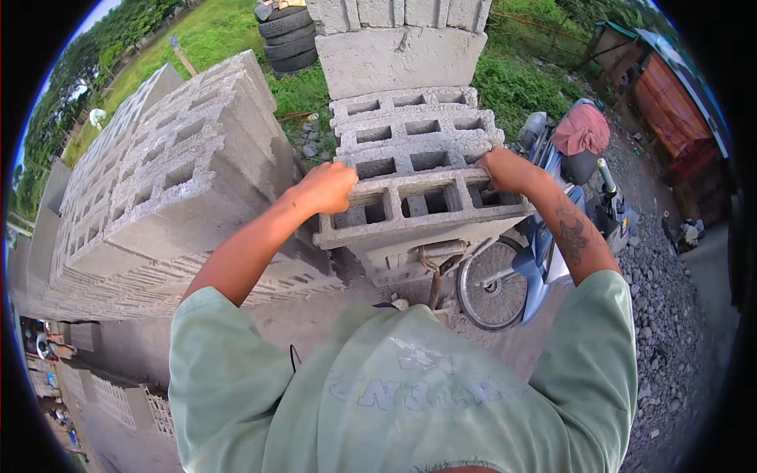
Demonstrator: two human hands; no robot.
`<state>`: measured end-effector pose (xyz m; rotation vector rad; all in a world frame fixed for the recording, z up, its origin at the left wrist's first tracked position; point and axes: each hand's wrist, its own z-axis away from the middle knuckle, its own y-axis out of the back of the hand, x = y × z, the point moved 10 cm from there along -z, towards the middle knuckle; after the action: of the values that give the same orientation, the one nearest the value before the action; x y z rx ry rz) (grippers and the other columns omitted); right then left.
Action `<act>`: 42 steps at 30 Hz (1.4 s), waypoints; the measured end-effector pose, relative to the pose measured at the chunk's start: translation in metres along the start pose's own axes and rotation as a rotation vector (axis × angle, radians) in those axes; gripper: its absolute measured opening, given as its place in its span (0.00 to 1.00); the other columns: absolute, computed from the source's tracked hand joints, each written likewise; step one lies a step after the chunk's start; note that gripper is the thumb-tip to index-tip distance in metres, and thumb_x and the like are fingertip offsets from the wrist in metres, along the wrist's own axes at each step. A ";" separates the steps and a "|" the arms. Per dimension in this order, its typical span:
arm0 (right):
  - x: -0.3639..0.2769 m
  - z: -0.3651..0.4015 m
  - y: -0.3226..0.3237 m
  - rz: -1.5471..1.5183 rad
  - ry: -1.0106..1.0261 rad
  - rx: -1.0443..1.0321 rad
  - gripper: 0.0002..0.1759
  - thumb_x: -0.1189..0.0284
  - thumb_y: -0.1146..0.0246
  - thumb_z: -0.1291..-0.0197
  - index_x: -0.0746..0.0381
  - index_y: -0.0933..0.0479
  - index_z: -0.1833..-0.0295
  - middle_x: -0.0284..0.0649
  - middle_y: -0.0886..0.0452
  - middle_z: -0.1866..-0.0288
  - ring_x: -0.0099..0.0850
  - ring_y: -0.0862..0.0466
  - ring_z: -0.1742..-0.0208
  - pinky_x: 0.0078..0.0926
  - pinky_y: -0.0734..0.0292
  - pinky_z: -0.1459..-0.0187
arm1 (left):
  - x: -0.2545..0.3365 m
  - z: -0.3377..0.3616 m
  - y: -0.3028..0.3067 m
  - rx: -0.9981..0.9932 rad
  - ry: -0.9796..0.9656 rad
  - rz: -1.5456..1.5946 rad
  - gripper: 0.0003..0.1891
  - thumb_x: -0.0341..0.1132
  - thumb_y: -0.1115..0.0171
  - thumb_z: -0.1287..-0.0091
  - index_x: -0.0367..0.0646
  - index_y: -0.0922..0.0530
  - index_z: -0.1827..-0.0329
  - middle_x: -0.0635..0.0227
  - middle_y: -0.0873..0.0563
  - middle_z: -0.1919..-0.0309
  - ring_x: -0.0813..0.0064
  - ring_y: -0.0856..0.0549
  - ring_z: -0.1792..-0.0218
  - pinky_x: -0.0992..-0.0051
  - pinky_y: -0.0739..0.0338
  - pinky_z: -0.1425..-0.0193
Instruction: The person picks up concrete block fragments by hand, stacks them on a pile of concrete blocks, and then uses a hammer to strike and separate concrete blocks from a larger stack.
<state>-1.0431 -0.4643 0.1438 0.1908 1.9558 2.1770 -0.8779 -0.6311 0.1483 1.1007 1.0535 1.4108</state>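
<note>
We see two bare hands working at one grey concrete block (426, 222), which lies between them, a little nearer to the body than the knuckles. The left hand (335, 188) is closed over the left end of this block, with the fingers curled over its edge. The right hand (505, 169) is also closed, and it pinches the far right corner, where some fingers go down into the last hole, so we cannot see their tips. The holes of the block are turned up toward us, and we cannot tell if its underside is resting on something. Just beyond the hands we find a row of similar blocks (422, 135), and farther beyond them a taller pile (402, 63). To the left of the left hand there is a large stack (185, 209), also with holes on the top. To the right of the right hand we notice a motorcycle (544, 256) with a pink cloth (582, 128) on it, and its front wheel (493, 284) is below this hand. Farther to the right is gravel (658, 331). Beyond the left hand, well apart from it, some black tyres (288, 39) are piled near green grass (233, 47).
</note>
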 end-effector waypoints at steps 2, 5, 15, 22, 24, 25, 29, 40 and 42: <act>-0.004 -0.004 0.006 -0.002 0.038 -0.005 0.11 0.83 0.40 0.66 0.67 0.21 0.70 0.53 0.20 0.71 0.49 0.19 0.64 0.38 0.23 0.60 | -0.005 -0.002 0.001 0.020 0.025 0.007 0.11 0.26 0.36 0.58 0.35 0.20 0.68 0.46 0.18 0.68 0.51 0.18 0.60 0.61 0.23 0.55; 0.000 -0.014 0.002 0.026 0.109 -0.069 0.11 0.80 0.37 0.65 0.67 0.21 0.69 0.53 0.20 0.70 0.49 0.19 0.63 0.38 0.23 0.60 | -0.013 0.000 -0.002 -0.087 0.091 0.041 0.17 0.31 0.30 0.59 0.36 0.20 0.64 0.48 0.18 0.66 0.51 0.18 0.59 0.61 0.24 0.55; 0.038 0.050 0.040 -0.948 -0.089 0.446 0.45 0.50 0.36 0.48 0.65 0.44 0.31 0.48 0.41 0.30 0.40 0.44 0.29 0.35 0.50 0.31 | -0.045 0.113 -0.043 0.462 0.783 1.399 0.48 0.54 0.39 0.42 0.41 0.56 0.28 0.49 0.39 0.34 0.56 0.37 0.33 0.57 0.42 0.35; 0.034 0.081 0.058 -0.851 -0.293 0.874 0.36 0.46 0.56 0.36 0.63 0.37 0.34 0.50 0.39 0.32 0.39 0.45 0.28 0.32 0.53 0.31 | -0.025 0.120 -0.065 0.753 0.692 1.912 0.39 0.58 0.49 0.37 0.45 0.47 0.29 0.47 0.41 0.34 0.58 0.41 0.32 0.58 0.49 0.31; 0.036 0.105 0.073 -0.643 -0.333 0.989 0.32 0.48 0.54 0.37 0.63 0.32 0.39 0.49 0.33 0.36 0.40 0.41 0.29 0.33 0.50 0.33 | -0.018 0.161 -0.062 0.901 0.767 1.834 0.40 0.57 0.50 0.36 0.42 0.53 0.28 0.46 0.44 0.32 0.57 0.47 0.29 0.59 0.53 0.29; 0.032 0.126 0.081 -0.574 -0.371 1.079 0.31 0.50 0.53 0.36 0.63 0.30 0.40 0.49 0.31 0.37 0.40 0.39 0.31 0.33 0.49 0.33 | -0.014 0.176 -0.067 0.930 0.761 1.822 0.40 0.57 0.50 0.36 0.42 0.53 0.28 0.46 0.44 0.32 0.57 0.47 0.29 0.59 0.53 0.29; -0.059 0.182 0.095 -0.992 -0.209 1.327 0.30 0.53 0.58 0.33 0.69 0.30 0.42 0.49 0.26 0.43 0.40 0.29 0.39 0.35 0.43 0.36 | 0.043 0.266 -0.015 1.333 0.495 1.311 0.27 0.46 0.49 0.32 0.36 0.37 0.36 0.54 0.31 0.38 0.63 0.34 0.35 0.70 0.44 0.33; -0.522 0.032 -0.145 -2.361 0.093 -0.678 0.28 0.51 0.54 0.35 0.59 0.35 0.38 0.39 0.29 0.41 0.38 0.29 0.41 0.40 0.33 0.41 | 0.124 0.466 0.094 1.667 0.199 0.206 0.20 0.43 0.40 0.40 0.39 0.24 0.49 0.56 0.26 0.45 0.54 0.34 0.36 0.51 0.48 0.33; -0.592 0.008 -0.171 -2.374 0.115 -0.953 0.31 0.49 0.53 0.36 0.59 0.38 0.36 0.39 0.33 0.37 0.36 0.32 0.38 0.39 0.36 0.38 | 0.082 0.517 0.068 1.698 0.332 0.158 0.20 0.43 0.40 0.40 0.39 0.24 0.50 0.57 0.25 0.46 0.55 0.33 0.36 0.52 0.48 0.32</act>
<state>-0.4555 -0.5812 0.0000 -1.4359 -0.0258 0.8038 -0.3911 -0.5322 0.3260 2.1040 2.5895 0.5229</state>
